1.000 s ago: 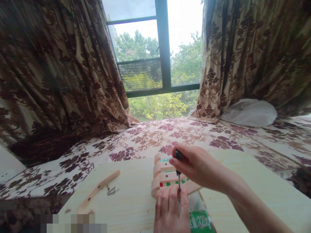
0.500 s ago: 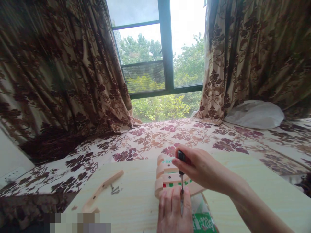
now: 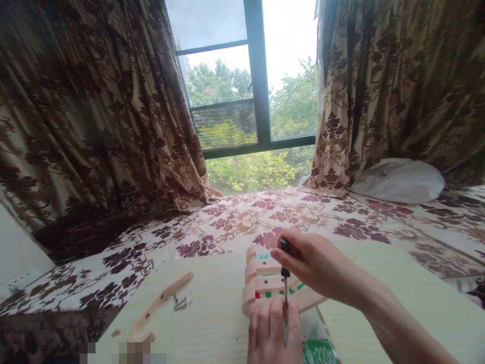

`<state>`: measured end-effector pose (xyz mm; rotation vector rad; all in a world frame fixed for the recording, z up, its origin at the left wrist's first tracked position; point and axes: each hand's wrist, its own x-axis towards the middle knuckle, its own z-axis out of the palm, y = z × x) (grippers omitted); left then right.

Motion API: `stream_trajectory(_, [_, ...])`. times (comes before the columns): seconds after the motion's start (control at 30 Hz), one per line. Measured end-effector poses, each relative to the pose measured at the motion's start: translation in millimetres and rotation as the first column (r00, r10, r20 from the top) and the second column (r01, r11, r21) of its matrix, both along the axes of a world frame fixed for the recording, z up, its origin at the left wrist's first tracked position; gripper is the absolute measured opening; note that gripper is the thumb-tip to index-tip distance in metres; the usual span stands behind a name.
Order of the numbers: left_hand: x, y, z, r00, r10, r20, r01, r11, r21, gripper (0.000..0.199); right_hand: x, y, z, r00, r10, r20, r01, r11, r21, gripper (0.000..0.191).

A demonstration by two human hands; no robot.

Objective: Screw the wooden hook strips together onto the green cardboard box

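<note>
My right hand [image 3: 303, 260] is closed round the black handle of a screwdriver [image 3: 285, 273], held upright with its shaft pointing down. The shaft runs between the fingers of my left hand [image 3: 271, 328], whose fingers press together over the near edge of a pale wooden piece [image 3: 249, 299]. The screwdriver's tip is hidden among those fingers. Similar wooden strips with dark screw heads [image 3: 265, 282] lie just beyond. Under them shows a plastic package with green print [image 3: 320, 351].
On the pale wooden board [image 3: 212, 293], to the left, lie a loose curved wooden piece [image 3: 163, 294] with holes and several screws [image 3: 181, 303]. Behind is a floral cloth [image 3: 242, 217], with a white plastic bag [image 3: 397, 179] at right and a window [image 3: 261, 76] between curtains.
The view has shifted slightly, so the board sits a little lower. My right hand still grips the screwdriver, and both hands keep nearly the same pose.
</note>
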<state>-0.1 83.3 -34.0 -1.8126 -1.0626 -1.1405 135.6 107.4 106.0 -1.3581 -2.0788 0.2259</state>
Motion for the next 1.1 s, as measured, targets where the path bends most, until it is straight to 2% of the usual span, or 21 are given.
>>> stream_trajectory(0.1, [1.2, 2.0, 0.9, 1.0, -0.005, 0.021, 0.004, 1.0, 0.028, 0.035, 1.2, -5.6, 3.5, 0.998, 0.062, -0.004, -0.062, 0.998, -0.005, 0.013])
stream_trajectory(0.2, [2.1, 3.0, 1.0, 0.999, -0.008, 0.033, 0.006, 0.999, 0.046, 0.034, 0.7, -6.0, 3.4, 0.995, 0.103, -0.009, -0.102, 0.995, 0.008, 0.014])
stream_trajectory(0.43, [2.5, 4.5, -1.5, 0.998, -0.017, 0.052, 0.014, 0.999, 0.046, 0.033, -2.4, 2.3, -1.5, 1.0, -0.009, 0.002, 0.009, 0.999, 0.044, 0.019])
stream_trajectory(0.6, [2.2, 2.0, -2.8, 0.999, -0.021, 0.038, 0.021, 1.0, -0.001, 0.035, -5.3, -1.1, -0.4, 0.988, 0.154, -0.02, -0.153, 0.987, 0.057, 0.013])
stream_trajectory(0.67, [2.1, 1.2, -3.4, 0.999, -0.025, 0.035, 0.025, 0.999, -0.022, 0.035, -6.8, 0.8, -1.7, 0.993, 0.12, -0.016, -0.118, 0.991, 0.06, 0.016])
stream_trajectory(0.8, [3.1, 1.8, -4.1, 0.997, -0.035, 0.062, 0.035, 0.999, -0.006, 0.031, -6.3, 4.3, -3.0, 1.0, -0.026, 0.012, 0.025, 0.998, 0.055, 0.02])
stream_trajectory(1.0, [5.0, 1.2, -3.5, 0.996, -0.029, 0.085, 0.03, 0.999, -0.012, 0.028, -2.2, -3.3, 3.4, 0.995, 0.096, -0.006, -0.095, 0.995, 0.035, 0.012])
stream_trajectory(1.1, [5.5, 0.0, -3.5, 0.995, -0.039, 0.088, 0.041, 0.999, -0.013, 0.029, -3.9, -4.3, 3.2, 0.997, 0.078, 0.018, -0.078, 0.997, 0.023, 0.013])
